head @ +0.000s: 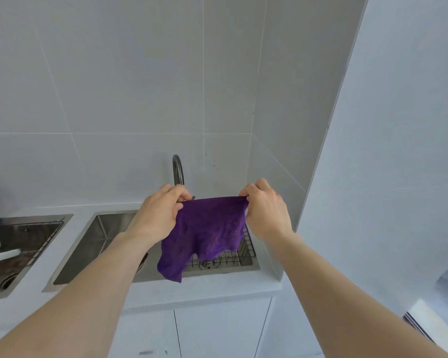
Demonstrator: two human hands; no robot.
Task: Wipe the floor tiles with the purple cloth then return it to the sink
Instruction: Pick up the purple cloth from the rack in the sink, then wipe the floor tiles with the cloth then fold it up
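Observation:
The purple cloth [204, 233] hangs spread out above the steel sink [93, 244], held up by its two top corners. My left hand [158, 213] pinches the left corner and my right hand [265, 210] pinches the right corner. The cloth's lower edge dangles in front of the sink's front rim. Behind my hands stands the curved tap [178, 169]. No floor tiles show in this view.
A wire rack [233, 254] and a drain [208, 264] lie in the sink's right part. A second sink [23, 244] with utensils sits at the left. White cabinet doors [217, 329] are below the counter, a wall panel [386, 177] stands at the right.

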